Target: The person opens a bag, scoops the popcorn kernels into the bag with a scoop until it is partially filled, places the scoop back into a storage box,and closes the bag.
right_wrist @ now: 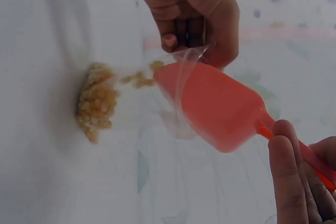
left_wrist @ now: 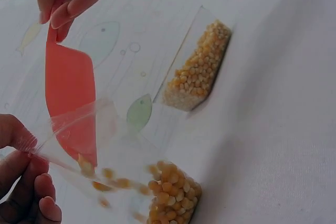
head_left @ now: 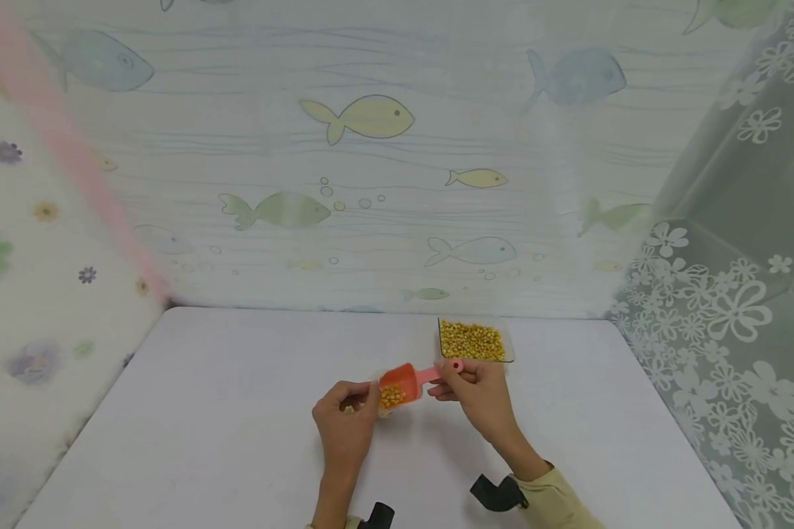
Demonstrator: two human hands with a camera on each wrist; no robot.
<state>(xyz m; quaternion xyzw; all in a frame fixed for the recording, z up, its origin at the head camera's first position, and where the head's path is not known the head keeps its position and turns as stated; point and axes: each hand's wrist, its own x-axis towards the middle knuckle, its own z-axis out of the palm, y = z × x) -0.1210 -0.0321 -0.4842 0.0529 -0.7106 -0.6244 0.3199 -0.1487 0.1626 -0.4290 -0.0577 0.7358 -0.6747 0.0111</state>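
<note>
My right hand [head_left: 479, 397] holds a red scoop [head_left: 402, 383] by its pink handle, the scoop tilted down toward the left. Its tip is inside the mouth of a clear plastic bag [right_wrist: 181, 98]. Corn kernels [head_left: 392, 397] lie in the scoop, and in both wrist views some are falling from its tip. A pile of kernels [left_wrist: 173, 192] fills the bottom of the bag, which stands on the table. My left hand [head_left: 349, 422] pinches the bag's rim between thumb and fingers.
Behind the right hand, a clear rectangular container [head_left: 511, 353] of corn kernels stands on the white table [head_left: 225, 411]. A fish-patterned curtain [head_left: 370, 257] hangs at the table's back edge, with flowered curtains at both sides.
</note>
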